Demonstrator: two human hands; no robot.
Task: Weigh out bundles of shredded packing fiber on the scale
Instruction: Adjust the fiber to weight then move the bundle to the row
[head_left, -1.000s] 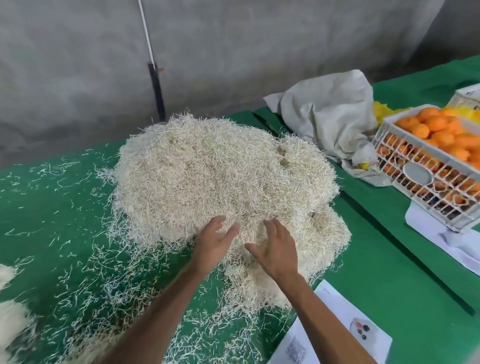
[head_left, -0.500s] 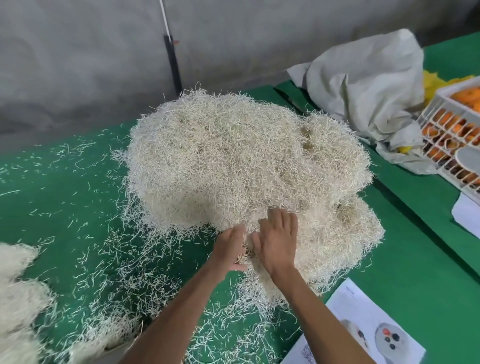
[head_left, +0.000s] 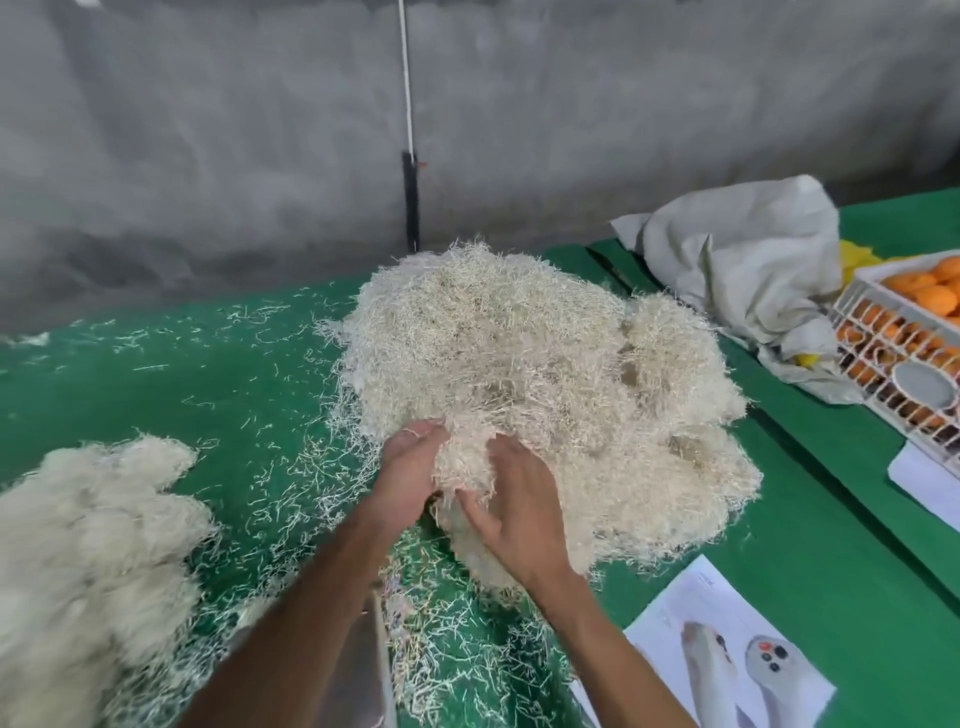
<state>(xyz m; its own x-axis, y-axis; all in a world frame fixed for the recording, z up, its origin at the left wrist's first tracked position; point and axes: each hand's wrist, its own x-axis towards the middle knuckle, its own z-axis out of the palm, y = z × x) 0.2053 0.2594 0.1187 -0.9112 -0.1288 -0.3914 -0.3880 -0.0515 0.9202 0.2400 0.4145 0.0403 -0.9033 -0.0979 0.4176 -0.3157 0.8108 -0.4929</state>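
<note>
A big heap of pale shredded packing fiber (head_left: 545, 374) lies on the green table (head_left: 156, 395). At its near edge a clump of fiber (head_left: 465, 457) sits between my two hands. My left hand (head_left: 408, 473) cups the clump from the left, fingertips buried in the strands. My right hand (head_left: 511, 506) presses it from the right with fingers spread and bent over it. A second mass of fiber bundles (head_left: 88, 551) lies at the near left. A grey metal edge (head_left: 371, 670), partly hidden under my left forearm, shows near the bottom; I cannot tell whether it is the scale.
Loose strands litter the table around the heap. A crumpled grey sack (head_left: 748, 270) lies at the back right, beside a white crate of oranges (head_left: 904, 358). A printed sheet (head_left: 727, 649) lies at the near right. A grey wall with a pole (head_left: 410, 208) stands behind.
Both hands have closed round a clump at the heap's near edge, which now stands out between them. The view has shifted, showing the left fiber bundles.
</note>
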